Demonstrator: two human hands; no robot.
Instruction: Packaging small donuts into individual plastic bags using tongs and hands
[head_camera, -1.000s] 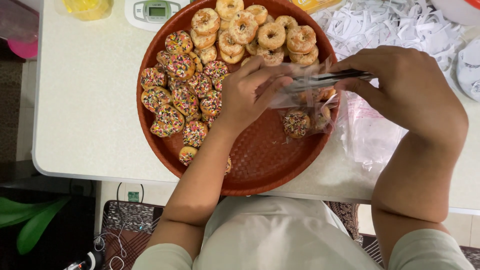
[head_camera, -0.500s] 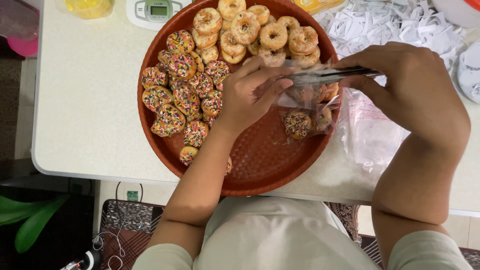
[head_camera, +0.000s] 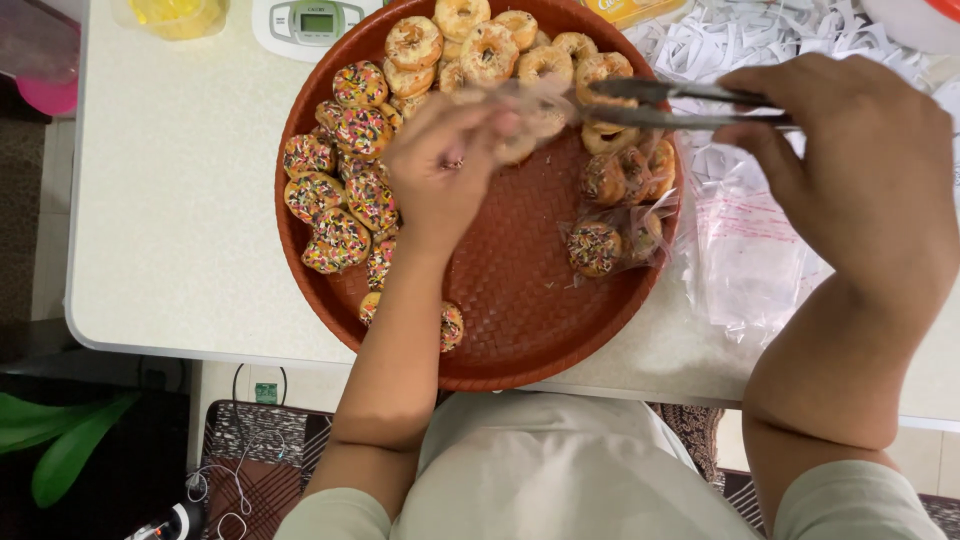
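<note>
While a round, woven red-brown tray (head_camera: 520, 340) sits on a pale table (head_camera: 170, 200), a person works over it with both hands: the left hand (head_camera: 445, 165) is closed around the mouth of a small clear bag (head_camera: 530, 115), fingers pinching the film, and the right hand (head_camera: 850, 170) squeezes metal tongs (head_camera: 680, 102) whose tips meet at the bag's opening above the tray's far half. Motion blur hides the bag's contents, though it seems to hold a small ring-shaped pastry. Sprinkle-topped rings (head_camera: 340, 200) crowd the tray's left side, plain glazed rings (head_camera: 490, 45) fill the far edge, and already bagged rings (head_camera: 615, 225) lie on the right side of the tray. A stack of empty clear bags (head_camera: 750, 250) lies just beside the tray, near shredded white paper (head_camera: 720, 45); a small kitchen scale (head_camera: 310, 22) stands beyond the rim. The pastries look light and crumbly, their toppings easily knocked off, so tongs on the outer edge suit them better than fingers; the film is thin, limp and slippery, best held at its mouth. Compared with a half-second ago, the left hand and bag have risen farther up the tray, and the tongs sit higher too.
</note>
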